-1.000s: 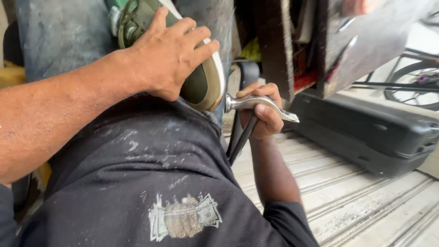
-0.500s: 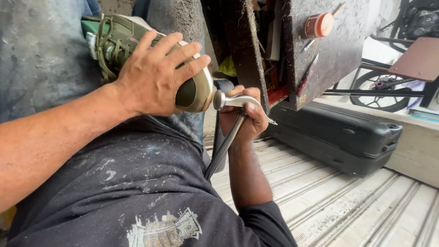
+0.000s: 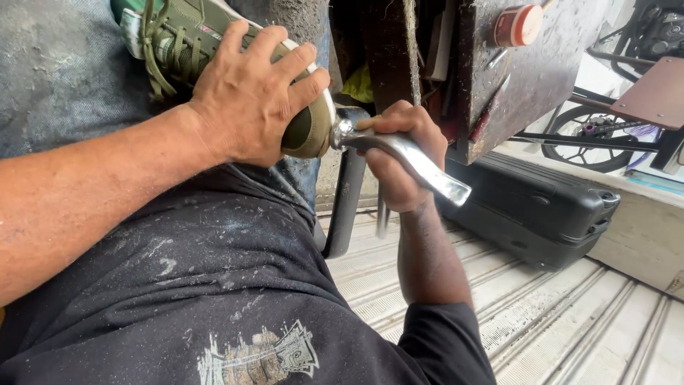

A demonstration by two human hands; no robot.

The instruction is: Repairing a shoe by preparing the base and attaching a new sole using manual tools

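an olive-green sneaker (image 3: 214, 64) with a pale rubber sole and matching laces lies toe-right on the person's denim-covered lap. the left hand (image 3: 253, 100) presses flat over its toe, fingers spread and gripping the upper. the right hand (image 3: 399, 153) is clenched around a curved, shiny metal tool (image 3: 406, 153), whose rounded head touches the toe edge. behind stand a scuffed, rusty metal box (image 3: 527, 78), a black hard plastic case (image 3: 534, 207) and a ribbed grey metal floor (image 3: 570, 321).
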